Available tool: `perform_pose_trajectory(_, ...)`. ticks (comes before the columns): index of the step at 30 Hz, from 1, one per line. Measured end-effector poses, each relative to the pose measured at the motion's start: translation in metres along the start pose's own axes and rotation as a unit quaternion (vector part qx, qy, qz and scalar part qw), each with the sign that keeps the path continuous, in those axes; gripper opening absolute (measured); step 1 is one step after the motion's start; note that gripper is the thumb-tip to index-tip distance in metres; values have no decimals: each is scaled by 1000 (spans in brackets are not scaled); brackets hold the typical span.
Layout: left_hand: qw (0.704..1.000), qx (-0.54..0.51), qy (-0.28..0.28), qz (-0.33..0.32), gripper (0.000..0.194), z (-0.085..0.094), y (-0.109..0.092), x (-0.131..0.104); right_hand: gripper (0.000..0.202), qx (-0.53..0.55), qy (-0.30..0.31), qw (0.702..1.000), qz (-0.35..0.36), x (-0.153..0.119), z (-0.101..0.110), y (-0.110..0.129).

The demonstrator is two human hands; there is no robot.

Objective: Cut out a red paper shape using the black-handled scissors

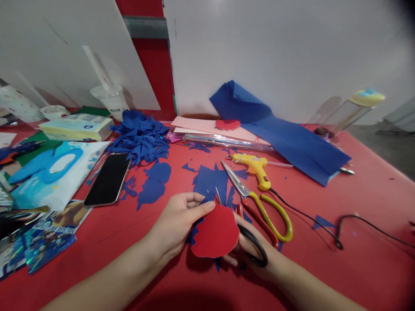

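Note:
My left hand (175, 220) pinches a red scalloped cutout (218, 235) between thumb and fingers, with blue paper (195, 235) behind it, showing along its left edge. My right hand (252, 229) is partly hidden behind the cutout. Its fingers are in the black-handled scissors (262, 249), whose blade tips (218, 196) poke up beyond the cutout's top edge. Just past my hands lie a blue paper sheet (210, 179) and larger scissors with one red and one yellow handle (288, 224). Two joined blue cutouts (154, 188) rest to the left.
A yellow glue gun (254, 164) trails a black cord to the right. Beyond are a blue sheet (288, 142), pink sheets (201, 125) and another red cutout (228, 124). Leftward are a heap of blue scraps (139, 136), a phone (108, 179), a tissue pack (79, 126) and a cup (112, 99).

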State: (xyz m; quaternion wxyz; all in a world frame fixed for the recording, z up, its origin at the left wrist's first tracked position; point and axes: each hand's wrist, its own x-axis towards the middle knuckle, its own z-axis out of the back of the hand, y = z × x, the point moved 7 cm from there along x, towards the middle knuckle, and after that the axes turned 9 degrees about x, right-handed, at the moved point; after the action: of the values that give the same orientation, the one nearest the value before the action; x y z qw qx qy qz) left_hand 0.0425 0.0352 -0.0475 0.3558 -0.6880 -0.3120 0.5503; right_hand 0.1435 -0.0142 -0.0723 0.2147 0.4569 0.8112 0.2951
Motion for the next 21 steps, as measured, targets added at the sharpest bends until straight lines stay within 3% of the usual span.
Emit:
perform_pose_trajectory(4,1000,6,0,-4,21,1,0,-1,35,-16,8,1000,-4,0,-1,0)
perform_pose_trajectory(9,1000,23,15,-1,19,2,-2,-1,38,-32,-28,999,-18,-1,2,-1)
perform_pose_trajectory(16,999,-27,22,-16,22,1,-4,-1,39,22,29,999,-6,0,-2,0)
perform_pose_trajectory(21,996,-77,11,-37,20,-1,-6,-3,39,9,35,999,3,0,-2,1)
